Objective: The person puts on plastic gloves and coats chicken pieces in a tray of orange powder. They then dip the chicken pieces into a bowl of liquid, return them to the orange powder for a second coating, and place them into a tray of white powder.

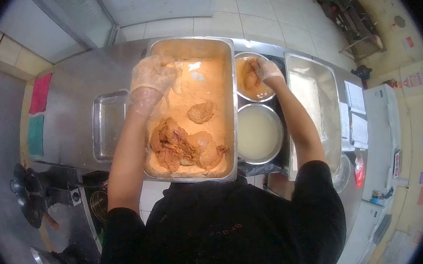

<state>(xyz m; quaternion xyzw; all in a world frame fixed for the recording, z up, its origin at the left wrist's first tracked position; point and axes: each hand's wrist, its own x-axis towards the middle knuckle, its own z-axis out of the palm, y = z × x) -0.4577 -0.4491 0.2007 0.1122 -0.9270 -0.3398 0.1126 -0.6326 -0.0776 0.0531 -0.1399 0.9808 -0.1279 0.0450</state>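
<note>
My left hand (155,78), in a clear glove caked with orange flour, is over the upper left of a deep metal tray (235,109) of orange flour (169,108). Its fingers look curled together; I cannot tell what is in them. Several coated chicken pieces (172,145) lie heaped in the tray's near end, with a single coated piece (200,112) above them. My gloved right hand (268,70) is closed on a wet chicken piece (252,75) at a round metal bowl (259,99) of orange-brown liquid.
Below that bowl stands another round bowl (259,132) of pale liquid. A long metal tray (309,93) with white powder is on the right, beside paper sheets (356,111). Left of the flour tray sits a shallow metal tray (110,123). A wok (25,193) is at the lower left.
</note>
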